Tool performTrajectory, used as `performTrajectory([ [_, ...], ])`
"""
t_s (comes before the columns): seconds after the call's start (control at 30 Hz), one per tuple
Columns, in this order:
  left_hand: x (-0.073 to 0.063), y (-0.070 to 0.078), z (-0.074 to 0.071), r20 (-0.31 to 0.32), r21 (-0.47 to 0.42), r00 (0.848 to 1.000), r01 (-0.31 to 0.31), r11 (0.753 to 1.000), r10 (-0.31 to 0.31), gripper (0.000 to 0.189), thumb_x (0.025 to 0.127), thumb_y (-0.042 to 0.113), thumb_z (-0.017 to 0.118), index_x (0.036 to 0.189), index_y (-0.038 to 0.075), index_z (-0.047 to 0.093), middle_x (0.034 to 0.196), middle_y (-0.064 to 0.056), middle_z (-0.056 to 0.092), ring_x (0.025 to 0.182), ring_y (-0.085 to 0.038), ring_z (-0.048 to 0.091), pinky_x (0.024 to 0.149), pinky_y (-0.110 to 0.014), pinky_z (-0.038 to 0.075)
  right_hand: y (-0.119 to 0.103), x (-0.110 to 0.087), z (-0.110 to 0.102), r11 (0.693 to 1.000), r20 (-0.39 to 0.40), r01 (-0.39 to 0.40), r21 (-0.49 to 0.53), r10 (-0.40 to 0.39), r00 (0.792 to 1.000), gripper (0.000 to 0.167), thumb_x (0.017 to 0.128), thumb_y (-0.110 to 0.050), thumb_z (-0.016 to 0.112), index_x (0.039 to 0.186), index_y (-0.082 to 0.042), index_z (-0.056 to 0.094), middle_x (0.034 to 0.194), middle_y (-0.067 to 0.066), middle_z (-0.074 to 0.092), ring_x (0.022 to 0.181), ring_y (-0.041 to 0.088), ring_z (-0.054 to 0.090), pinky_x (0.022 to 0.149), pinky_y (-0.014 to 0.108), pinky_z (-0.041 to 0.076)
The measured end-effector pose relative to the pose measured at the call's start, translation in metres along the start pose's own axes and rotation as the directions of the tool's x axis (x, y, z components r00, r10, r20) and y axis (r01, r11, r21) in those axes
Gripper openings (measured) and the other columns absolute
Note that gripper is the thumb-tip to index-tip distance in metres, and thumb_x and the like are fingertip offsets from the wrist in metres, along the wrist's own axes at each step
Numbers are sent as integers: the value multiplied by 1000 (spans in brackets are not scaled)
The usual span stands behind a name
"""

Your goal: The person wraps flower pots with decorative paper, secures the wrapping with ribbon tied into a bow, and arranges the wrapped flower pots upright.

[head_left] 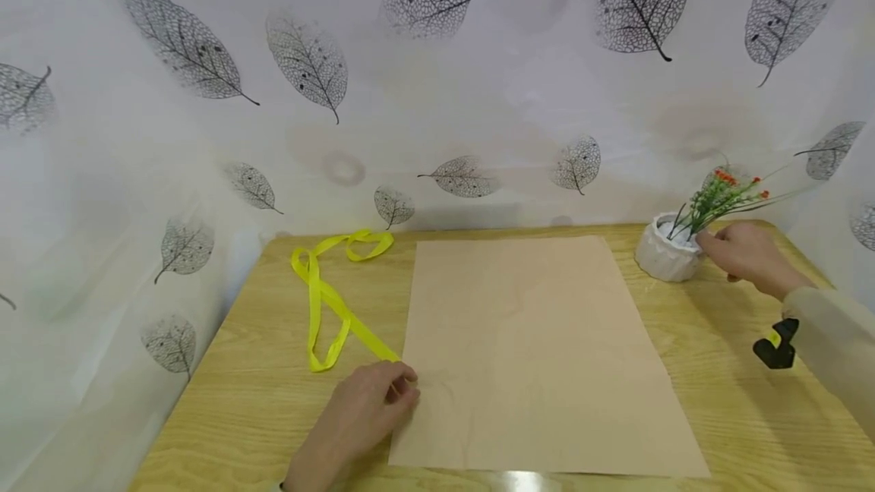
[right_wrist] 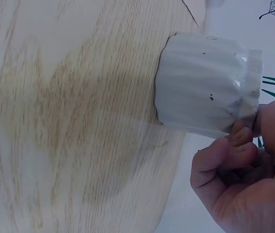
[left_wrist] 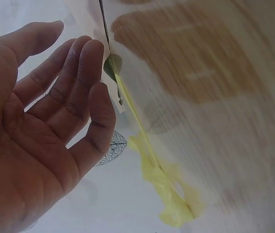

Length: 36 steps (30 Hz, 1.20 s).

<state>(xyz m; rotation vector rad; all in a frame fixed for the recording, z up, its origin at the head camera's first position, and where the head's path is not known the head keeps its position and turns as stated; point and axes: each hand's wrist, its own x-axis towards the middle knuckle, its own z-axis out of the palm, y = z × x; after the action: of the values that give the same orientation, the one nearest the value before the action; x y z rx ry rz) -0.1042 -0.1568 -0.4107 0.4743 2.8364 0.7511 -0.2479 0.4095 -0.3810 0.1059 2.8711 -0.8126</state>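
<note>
At the table's back right, a white ribbed pot holds a plant with thin green stems and small red flowers. My right hand pinches the pot's rim between thumb and fingers, as the right wrist view also shows with the pot. My left hand rests by the left edge of a large sheet of brown paper, its fingers loosely bent and holding nothing. A yellow ribbon lies looped on the table, its near end reaching the left fingertips.
The wooden table backs onto a white cloth printed with dark leaves. More of that cloth hangs at both sides. A black wrist device with a yellow spot sits at the right sleeve.
</note>
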Motion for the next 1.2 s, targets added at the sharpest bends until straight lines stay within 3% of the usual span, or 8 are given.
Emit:
performTrajectory([
  [0.23,1,-1,-1,-16,10,1000,-5,1000,5,14,96,26,68,105,18,74,90,12,68,80,0,60,70,-22,51,-1,-5,-1,1000,20,4,-2,-4,1000,53,109,-40,32,60,-19,41,53,-5,40,53,19,52,49,34,40],
  [0.47,1,-1,0,-27,10,1000,-16,1000,16,14,96,24,68,106,17,74,90,12,69,80,0,60,70,-22,51,-4,-7,-2,1000,6,22,-7,-22,1000,55,109,-40,31,60,-18,42,50,-6,37,46,15,41,46,33,37],
  [0.67,0,-2,-1,3,-9,1000,5,1000,-5,15,97,27,67,107,17,74,91,13,68,82,1,59,71,-22,51,-13,-9,-3,999,6,35,-11,-35,999,56,109,-45,30,63,-16,43,52,-5,37,47,16,42,49,34,38],
  [1.03,-1,-3,-2,-1,-22,1000,-9,1000,9,15,97,26,68,107,17,74,90,13,68,81,1,59,70,-22,51,-33,-18,0,997,-46,69,-43,-71,996,55,108,-46,31,65,-14,44,54,-3,41,51,17,45,50,34,36],
  [1.2,-1,-3,-1,-4,-14,1000,-10,1000,10,14,97,26,68,106,17,74,90,13,68,81,2,58,71,-22,51,-43,-24,1,995,-50,82,-62,-85,995,52,108,-44,33,66,-15,44,56,-3,40,52,15,39,51,33,33],
])
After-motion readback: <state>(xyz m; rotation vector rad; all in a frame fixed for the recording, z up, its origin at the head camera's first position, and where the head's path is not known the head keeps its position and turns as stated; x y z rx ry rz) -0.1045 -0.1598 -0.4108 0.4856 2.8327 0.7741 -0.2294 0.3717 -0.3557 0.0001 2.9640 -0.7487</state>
